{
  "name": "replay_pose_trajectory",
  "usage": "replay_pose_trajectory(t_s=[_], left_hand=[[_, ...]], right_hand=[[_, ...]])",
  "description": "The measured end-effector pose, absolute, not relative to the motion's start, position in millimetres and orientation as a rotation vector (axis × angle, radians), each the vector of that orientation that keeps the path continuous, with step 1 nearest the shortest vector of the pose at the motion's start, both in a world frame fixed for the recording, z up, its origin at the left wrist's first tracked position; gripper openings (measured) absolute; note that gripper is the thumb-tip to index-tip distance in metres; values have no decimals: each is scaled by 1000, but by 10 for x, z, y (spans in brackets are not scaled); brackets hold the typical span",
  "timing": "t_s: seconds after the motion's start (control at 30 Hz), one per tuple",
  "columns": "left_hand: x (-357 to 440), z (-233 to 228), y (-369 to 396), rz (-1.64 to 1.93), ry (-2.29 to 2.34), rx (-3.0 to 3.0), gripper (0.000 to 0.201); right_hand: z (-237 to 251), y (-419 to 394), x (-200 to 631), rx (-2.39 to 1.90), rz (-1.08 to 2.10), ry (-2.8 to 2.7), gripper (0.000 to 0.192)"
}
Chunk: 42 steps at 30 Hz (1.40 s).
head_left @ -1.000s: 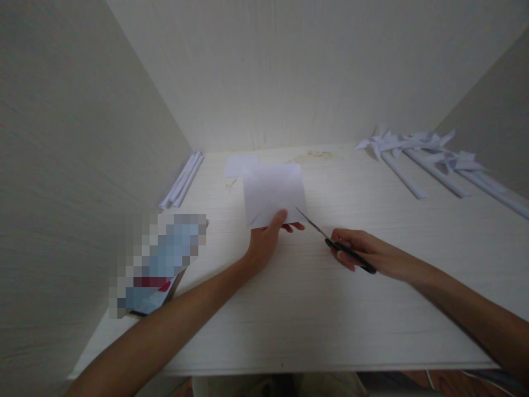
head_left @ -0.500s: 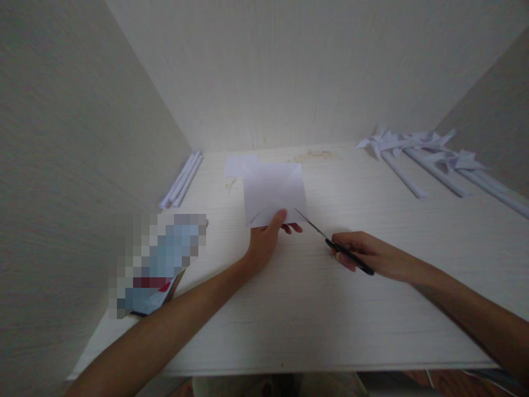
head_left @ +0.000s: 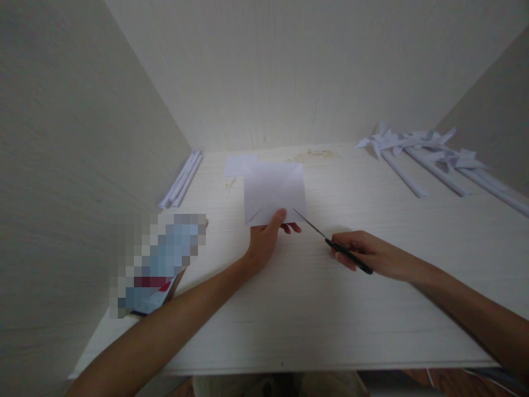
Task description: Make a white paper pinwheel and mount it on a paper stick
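Note:
My left hand [head_left: 266, 237] grips a square sheet of white paper [head_left: 273, 187] by its near edge, thumb on top and fingers underneath. Faint diagonal creases run toward the sheet's corners, and a slit shows near its lower left corner. Closed around the black handles of a pair of scissors [head_left: 349, 255] is my right hand [head_left: 357, 251]. The thin blades point up and left and lie at the sheet's lower right corner. How far the blades are apart I cannot tell.
Behind the sheet lies another piece of white paper [head_left: 237, 164]. Rolled paper sticks [head_left: 182, 179] rest by the left wall. A partly pixelated phone [head_left: 155, 300] is beside my left forearm. Several paper pinwheels [head_left: 413, 144] on sticks lie at the back right of the white table [head_left: 264, 331].
The scissors' tip has shifted very slightly left, farther into the sheet's lower right corner. My left hand and the sheet have hardly moved.

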<state>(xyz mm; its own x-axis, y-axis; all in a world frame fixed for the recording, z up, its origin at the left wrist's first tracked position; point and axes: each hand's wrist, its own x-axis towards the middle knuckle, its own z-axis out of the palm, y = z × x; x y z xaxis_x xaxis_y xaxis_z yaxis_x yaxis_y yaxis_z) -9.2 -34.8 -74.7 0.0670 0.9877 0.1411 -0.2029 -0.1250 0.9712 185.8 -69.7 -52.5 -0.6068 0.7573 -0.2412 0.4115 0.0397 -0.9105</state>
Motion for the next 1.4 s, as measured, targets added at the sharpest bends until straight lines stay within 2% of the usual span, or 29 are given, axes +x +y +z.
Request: replay_pose_trajectory(t_s=[0.47, 1.4], left_hand=[[-75, -738, -348, 1344, 976, 1134, 16], [-81, -744, -334, 1367, 932, 1079, 13]], right_hand=[[-508, -708, 1838, -1233, 1538, -2026, 39], [-540, -707, 1844, -1262, 1542, -2024, 33]])
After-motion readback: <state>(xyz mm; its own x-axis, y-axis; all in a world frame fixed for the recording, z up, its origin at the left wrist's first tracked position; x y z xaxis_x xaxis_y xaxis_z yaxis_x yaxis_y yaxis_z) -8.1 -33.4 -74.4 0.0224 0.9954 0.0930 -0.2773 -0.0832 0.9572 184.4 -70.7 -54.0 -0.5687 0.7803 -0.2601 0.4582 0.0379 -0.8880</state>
